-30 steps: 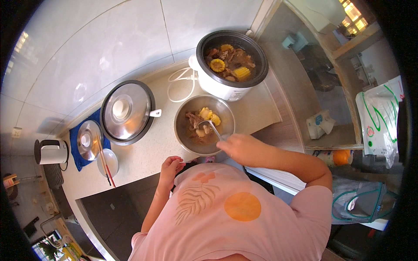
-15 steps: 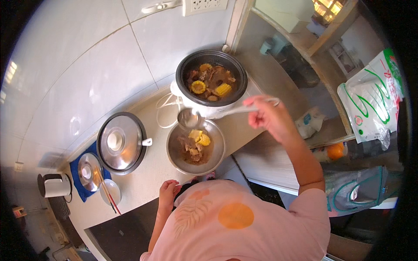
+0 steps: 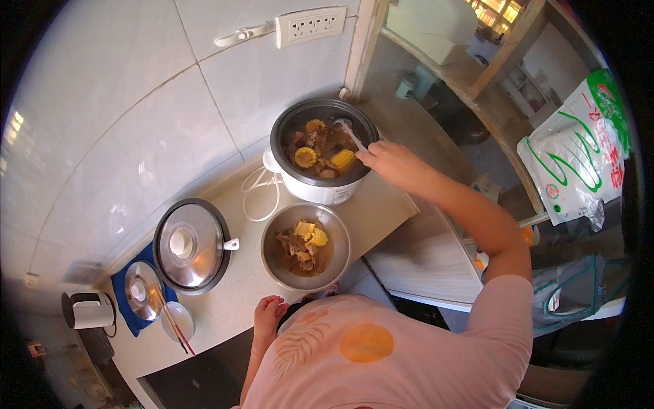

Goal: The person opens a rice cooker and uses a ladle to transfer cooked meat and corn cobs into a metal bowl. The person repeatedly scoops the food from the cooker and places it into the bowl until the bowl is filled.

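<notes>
At the electric cooker (image 3: 317,192), the right hand (image 3: 392,163) grips a silvery ladle (image 3: 355,138), scoop (image 3: 342,123) partly hidden, the left hand (image 3: 268,313) curled, contents unclear.

wide head-worn fisheye, downward over counter (image 3: 245,273)

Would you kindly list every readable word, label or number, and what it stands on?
White plastic bag: red characters and green strokes; wording not copied out here.
Electric cooker: small marks on its white front, too small to read.
Pink T-shirt: picture print only, no lettering visible.
</notes>
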Tool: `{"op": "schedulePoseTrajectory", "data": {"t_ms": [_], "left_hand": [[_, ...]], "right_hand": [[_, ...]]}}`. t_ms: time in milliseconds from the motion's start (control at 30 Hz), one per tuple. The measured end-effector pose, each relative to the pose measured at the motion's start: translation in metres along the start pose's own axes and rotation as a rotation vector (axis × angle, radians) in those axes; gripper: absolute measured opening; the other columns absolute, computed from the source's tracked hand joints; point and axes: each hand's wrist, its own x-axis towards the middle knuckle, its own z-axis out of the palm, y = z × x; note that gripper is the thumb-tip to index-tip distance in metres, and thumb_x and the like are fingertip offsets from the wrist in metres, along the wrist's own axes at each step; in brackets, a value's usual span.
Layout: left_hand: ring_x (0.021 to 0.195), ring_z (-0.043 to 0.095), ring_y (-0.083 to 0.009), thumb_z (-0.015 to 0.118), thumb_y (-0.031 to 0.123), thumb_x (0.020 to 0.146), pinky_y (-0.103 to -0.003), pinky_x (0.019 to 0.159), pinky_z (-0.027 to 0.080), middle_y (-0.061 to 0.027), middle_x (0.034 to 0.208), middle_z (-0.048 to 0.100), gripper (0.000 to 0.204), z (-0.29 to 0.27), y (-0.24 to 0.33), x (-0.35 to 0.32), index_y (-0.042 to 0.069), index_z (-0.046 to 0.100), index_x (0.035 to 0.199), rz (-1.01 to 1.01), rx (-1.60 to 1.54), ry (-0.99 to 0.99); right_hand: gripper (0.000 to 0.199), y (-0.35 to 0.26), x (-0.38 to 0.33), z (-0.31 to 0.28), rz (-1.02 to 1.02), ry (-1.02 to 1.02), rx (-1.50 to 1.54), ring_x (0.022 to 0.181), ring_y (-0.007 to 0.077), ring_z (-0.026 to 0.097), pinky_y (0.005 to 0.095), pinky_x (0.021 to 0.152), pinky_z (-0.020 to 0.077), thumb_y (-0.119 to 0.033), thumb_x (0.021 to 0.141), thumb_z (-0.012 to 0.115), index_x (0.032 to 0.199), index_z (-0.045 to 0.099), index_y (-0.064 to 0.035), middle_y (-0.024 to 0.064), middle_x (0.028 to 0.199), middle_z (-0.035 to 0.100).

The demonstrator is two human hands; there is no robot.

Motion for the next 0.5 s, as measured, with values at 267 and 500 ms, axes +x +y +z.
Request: {"op": "schedulePoseTrajectory", "data": {"t_ms": [267, 500], "left_hand": [[0.078, 0.057, -0.016, 0.047, 0.009, 0.082, -0.026, 0.069, 0.046, -0.0065, 0.089, 0.055, 0.012, 0.0, 0.004, -0.001, 0.003, 0.05, 0.092, -0.003, -0.014, 0.046], [0.077, 0.057, -0.0157, 0.047, 0.009, 0.082, -0.025, 0.068, 0.046, -0.0067, 0.088, 0.055, 0.012, -0.002, -0.002, 0.002, 0.003, 0.05, 0.092, 0.006, -0.032, 0.006]], "right_hand": [[0.022, 0.006, 0.026, -0.006, 0.39, 0.094, 0.587, 0.054, 0.0249, 0.058, 0.0336, 0.051, 0.047, -0.01, 0.078, 0.045, 0.091, 0.052, 0.0066, 0.0195, 0.065, 0.059], [0.029, 0.054, 0.003, 0.02, 0.936, 0.241, 1.522, 0.048, 0.0159, 0.053, 0.024, 0.045, 0.0432, -0.019, 0.085, 0.037, 0.098, 0.049, 0.0043, 0.0178, 0.068, 0.059]]}}
